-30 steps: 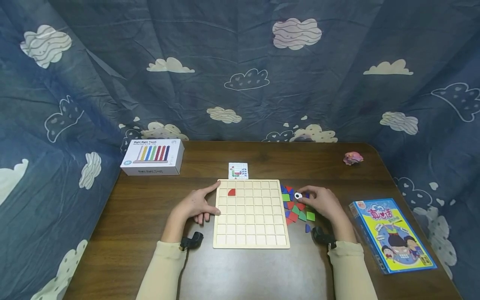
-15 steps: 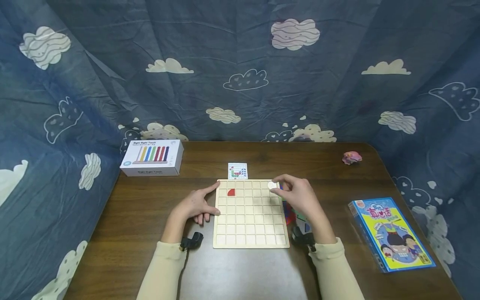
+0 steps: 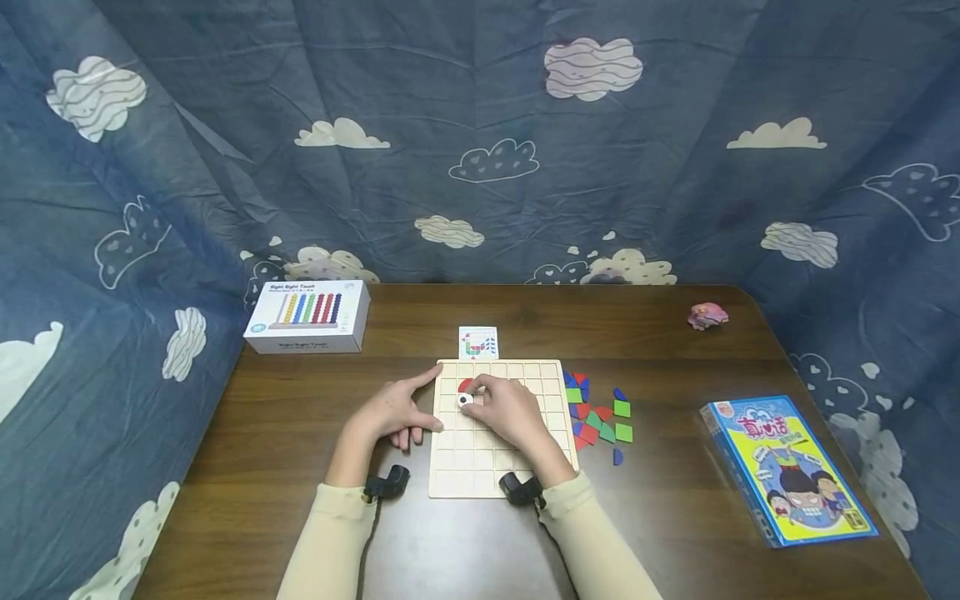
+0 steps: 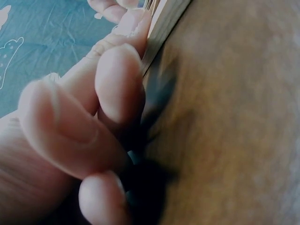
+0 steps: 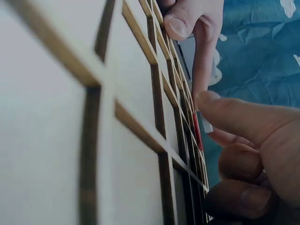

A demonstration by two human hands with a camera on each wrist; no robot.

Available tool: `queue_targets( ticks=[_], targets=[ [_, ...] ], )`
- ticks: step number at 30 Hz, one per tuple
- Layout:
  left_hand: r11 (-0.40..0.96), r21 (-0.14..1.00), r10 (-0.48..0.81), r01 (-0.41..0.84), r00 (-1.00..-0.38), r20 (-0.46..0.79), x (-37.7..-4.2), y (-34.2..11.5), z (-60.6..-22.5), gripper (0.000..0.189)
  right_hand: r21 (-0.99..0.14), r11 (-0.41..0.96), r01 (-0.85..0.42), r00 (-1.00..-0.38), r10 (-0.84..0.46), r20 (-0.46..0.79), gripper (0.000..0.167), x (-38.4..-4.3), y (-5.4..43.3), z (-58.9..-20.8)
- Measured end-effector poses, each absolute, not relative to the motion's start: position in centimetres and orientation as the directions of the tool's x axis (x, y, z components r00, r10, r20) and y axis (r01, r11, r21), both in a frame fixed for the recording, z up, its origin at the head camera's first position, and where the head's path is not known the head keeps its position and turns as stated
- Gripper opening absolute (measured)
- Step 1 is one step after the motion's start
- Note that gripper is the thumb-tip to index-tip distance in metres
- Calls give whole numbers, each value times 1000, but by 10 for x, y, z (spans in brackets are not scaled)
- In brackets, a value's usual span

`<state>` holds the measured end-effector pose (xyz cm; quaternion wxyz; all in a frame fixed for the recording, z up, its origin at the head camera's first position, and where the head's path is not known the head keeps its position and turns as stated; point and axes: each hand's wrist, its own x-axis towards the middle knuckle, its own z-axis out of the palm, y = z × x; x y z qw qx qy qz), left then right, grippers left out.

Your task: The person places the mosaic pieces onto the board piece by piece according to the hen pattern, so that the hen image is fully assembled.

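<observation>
A pale wooden grid board [image 3: 454,482] lies on the table. At its left edge, the thumb and index finger of my left hand [image 3: 392,410] are spread and touch the side; the other fingers bend loosely, as the left wrist view shows. My right hand [image 3: 512,410] is over the board's upper left part, thumb and index finger pinching a small white piece with a black dot [image 3: 465,401]. In the right wrist view this piece [image 5: 205,123] shows edge-on, close to the board. Just behind it a red quarter-round piece [image 3: 465,385] sits in a cell, partly hidden.
Several red, blue and green shape pieces [image 3: 597,412] lie right of the board. A printed pattern card [image 3: 478,342] is at its far edge. A white box [image 3: 307,317] stands back left, a yellow-blue box [image 3: 789,471] at right, and a pink object [image 3: 707,315] back right.
My right hand has carried the white dotted piece left from the loose pieces, across the board, to just in front of the red piece. My left hand has stayed at the board's edge.
</observation>
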<state>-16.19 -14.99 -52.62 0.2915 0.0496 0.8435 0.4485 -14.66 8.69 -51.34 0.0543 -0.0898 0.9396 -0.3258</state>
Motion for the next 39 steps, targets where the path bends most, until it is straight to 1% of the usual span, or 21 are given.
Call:
queue_targets(
  ticks=[4,11,18,25,35,37,39],
  targets=[
    [600,780,340,-175,-827,-447,-162,-149,-526,105,-592,791,-156,-979,-203,-14,26,-146,85,-519],
    [609,774,335,-174,-828,-450,-162,-149,-524,105,-564,806,-177,-974,-224,-15,24,-147,85,-518],
    [607,773,331,-187,-824,-459,-162,-148,-524,105,-556,808,-195,-973,-230,7,20,-147,86,-518],
    [605,772,328,-193,-823,-463,-161,-147,-523,105,-546,812,-206,-972,-236,15,21,-147,87,-521],
    [614,765,323,-194,-823,-467,-160,-148,-524,105,-557,808,-193,-973,-231,1,20,-147,87,-522],
    [613,766,323,-193,-823,-466,-160,-148,-523,105,-570,800,-187,-973,-232,-7,21,-147,87,-521],
    [613,767,325,-189,-825,-463,-160,-148,-523,105,-607,776,-172,-972,-233,-23,22,-147,89,-520]
  ],
)
